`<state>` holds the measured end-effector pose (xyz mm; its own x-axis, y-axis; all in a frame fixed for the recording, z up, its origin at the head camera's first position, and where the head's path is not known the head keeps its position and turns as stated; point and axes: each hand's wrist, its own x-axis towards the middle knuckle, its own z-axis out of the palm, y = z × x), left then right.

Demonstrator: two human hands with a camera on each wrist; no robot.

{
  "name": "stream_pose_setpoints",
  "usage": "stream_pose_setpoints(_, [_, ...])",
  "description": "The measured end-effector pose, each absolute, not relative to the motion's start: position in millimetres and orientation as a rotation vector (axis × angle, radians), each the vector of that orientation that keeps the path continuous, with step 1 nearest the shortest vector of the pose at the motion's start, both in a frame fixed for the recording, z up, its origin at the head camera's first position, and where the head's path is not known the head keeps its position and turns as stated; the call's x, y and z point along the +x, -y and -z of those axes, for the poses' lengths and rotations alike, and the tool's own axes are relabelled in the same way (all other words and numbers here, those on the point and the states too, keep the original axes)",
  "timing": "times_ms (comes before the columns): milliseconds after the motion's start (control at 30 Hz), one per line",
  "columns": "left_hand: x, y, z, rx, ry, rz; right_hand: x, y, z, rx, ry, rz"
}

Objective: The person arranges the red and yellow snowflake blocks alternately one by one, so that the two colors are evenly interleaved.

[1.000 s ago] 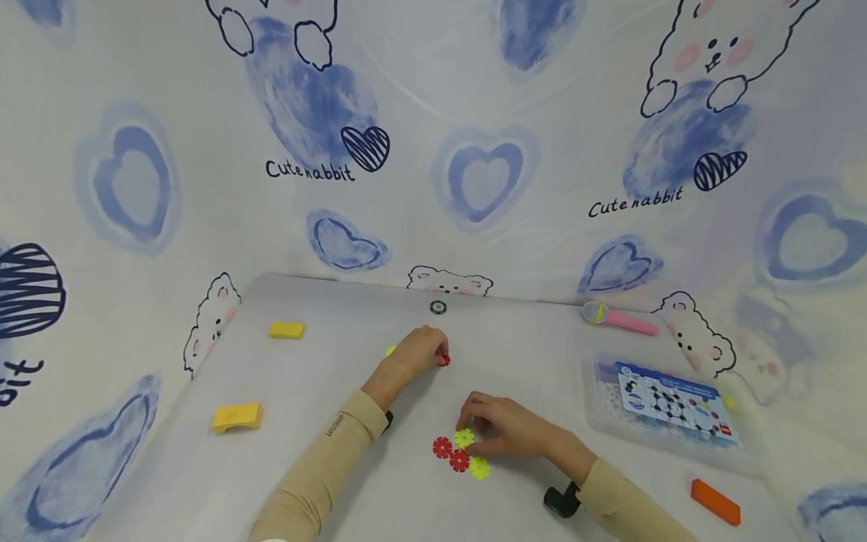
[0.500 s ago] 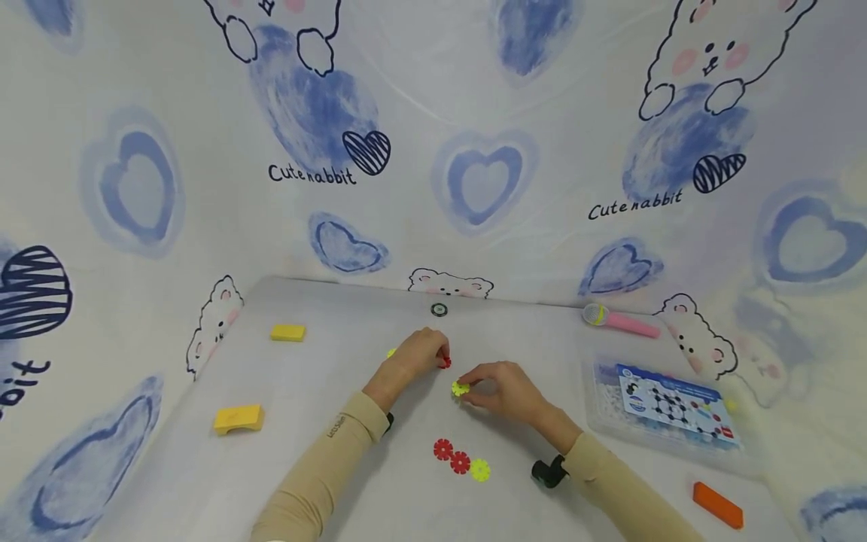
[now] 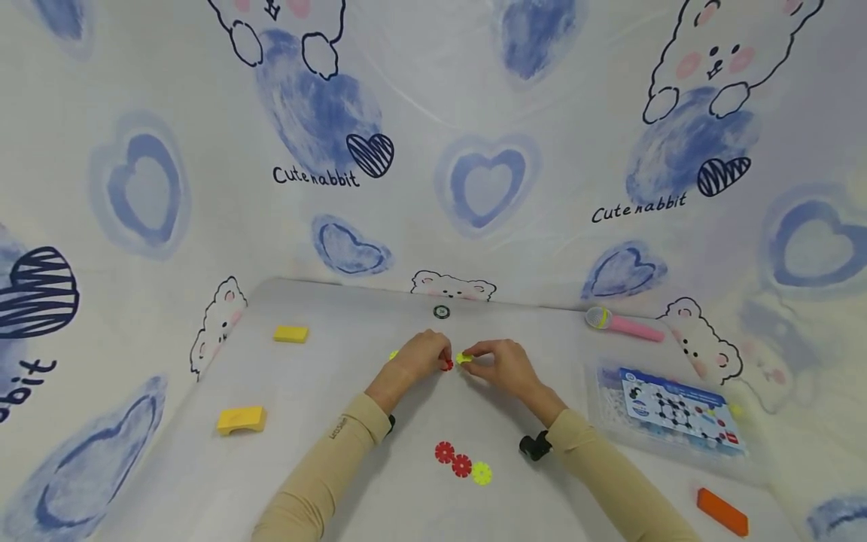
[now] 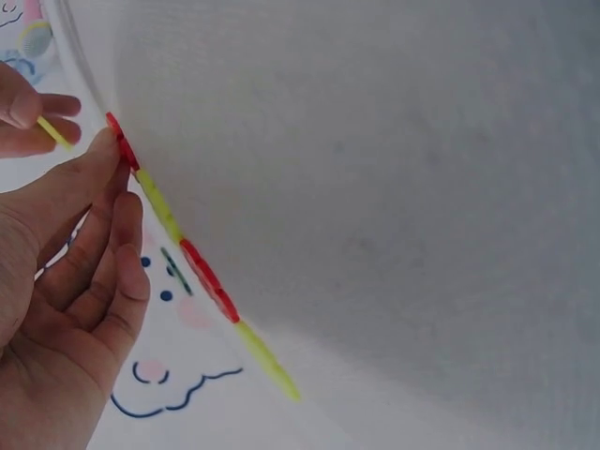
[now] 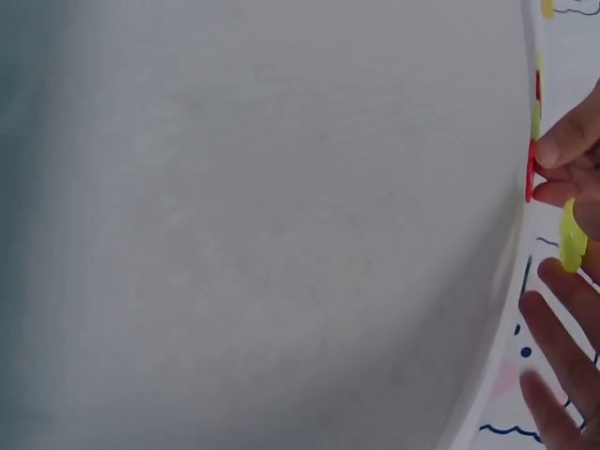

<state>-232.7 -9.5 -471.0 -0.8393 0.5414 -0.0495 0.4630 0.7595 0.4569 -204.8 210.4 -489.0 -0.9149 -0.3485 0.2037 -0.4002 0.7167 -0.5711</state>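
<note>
In the head view my left hand (image 3: 416,357) pinches the red end disc (image 3: 447,366) of a row of joined toothed snowflake discs. The left wrist view shows this row edge-on, red and yellow alternating, with a yellow disc (image 4: 269,361) at its far end. My right hand (image 3: 506,366) pinches a single yellow-green snowflake disc (image 3: 463,358) between thumb and fingers. That disc is just right of the red end, with a small gap between them. Most of the row is hidden behind my left hand in the head view.
Two red discs (image 3: 462,465) and a yellow disc (image 3: 482,473) lie nearer me. Yellow blocks (image 3: 241,420) are on the left. A round token (image 3: 442,312) lies at the back; a pink toy microphone (image 3: 626,326), a clear box (image 3: 673,418) and an orange block (image 3: 722,512) are right.
My right hand has picked up a yellow disc from beside the loose discs and carried it away from me, up to the red end of the row. My left hand stays in place.
</note>
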Motion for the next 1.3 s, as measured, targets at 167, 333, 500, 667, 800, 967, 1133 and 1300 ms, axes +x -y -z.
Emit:
stream_pose_setpoints(167, [-231,7,471,0.829,-2.764,-0.698,-207,-212,496,0.621,2.864,-0.969])
stream_pose_setpoints(333, [-229,6,467,0.841,-2.768,-0.705,-207,-212,497,0.678,2.869,-0.792])
stream_pose_setpoints(500, [-232,4,469,0.842,-2.783,-0.695,-208,-211,494,0.773,2.839,-0.659])
stream_pose_setpoints(667, [-235,-2,468,0.872,-2.797,-0.645,-206,-218,494,0.824,2.833,-0.609])
stream_pose_setpoints(800, [-237,-5,465,0.91,-2.806,-0.617,-204,-225,490,0.869,2.832,-0.602])
stream_pose_setpoints(967, [-239,-7,461,0.901,-2.791,-0.607,-202,-228,487,0.943,2.834,-0.599])
stream_pose_setpoints(1133, [-241,-11,457,0.861,-2.728,-0.654,-198,-228,487,1.009,2.862,-0.636])
stream_pose_setpoints(1300, [-241,-17,464,0.838,-2.679,-0.666,-193,-233,489,1.069,2.892,-0.641])
